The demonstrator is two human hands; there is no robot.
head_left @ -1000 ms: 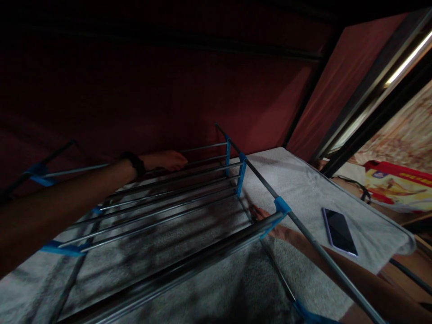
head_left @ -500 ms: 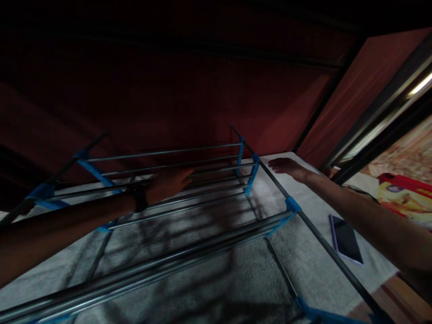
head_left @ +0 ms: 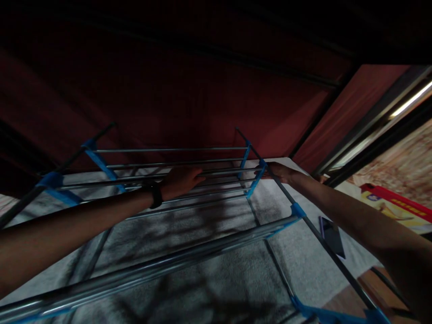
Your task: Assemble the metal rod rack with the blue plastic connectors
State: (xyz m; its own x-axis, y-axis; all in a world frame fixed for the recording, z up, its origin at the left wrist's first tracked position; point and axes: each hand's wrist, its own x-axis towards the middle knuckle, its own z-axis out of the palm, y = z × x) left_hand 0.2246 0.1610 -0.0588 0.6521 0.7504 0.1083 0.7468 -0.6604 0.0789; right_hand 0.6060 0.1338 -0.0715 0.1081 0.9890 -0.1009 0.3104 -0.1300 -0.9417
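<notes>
A rack of thin metal tubes with blue plastic connectors stands before me. My left hand (head_left: pixel 182 182), with a dark band (head_left: pixel 156 195) at the wrist, is closed over a metal tube (head_left: pixel 222 172) of the far tier; its fingertips are partly hidden. At that tier's right end, my right hand (head_left: pixel 278 172) closes around a blue connector (head_left: pixel 262 167) on the dark side pole (head_left: pixel 284 191). Fingers show on the connector's left side, while the connector and pole cover part of the hand. A nearer pair of tubes (head_left: pixel 189 247) crosses in front of both hands.
Dark red panels (head_left: pixel 209 103) rise behind the rack. Grey-white cloth (head_left: pixel 219 279) lies beneath it. To the right are a phone (head_left: pixel 333 237) and a red and yellow box (head_left: pixel 394 207). Another blue connector (head_left: pixel 298 210) joins the near tubes to the side pole.
My right hand has moved left and down from beside the pole onto the blue connector. My left hand has shifted slightly right along the tubes. The camera view has tilted a little.
</notes>
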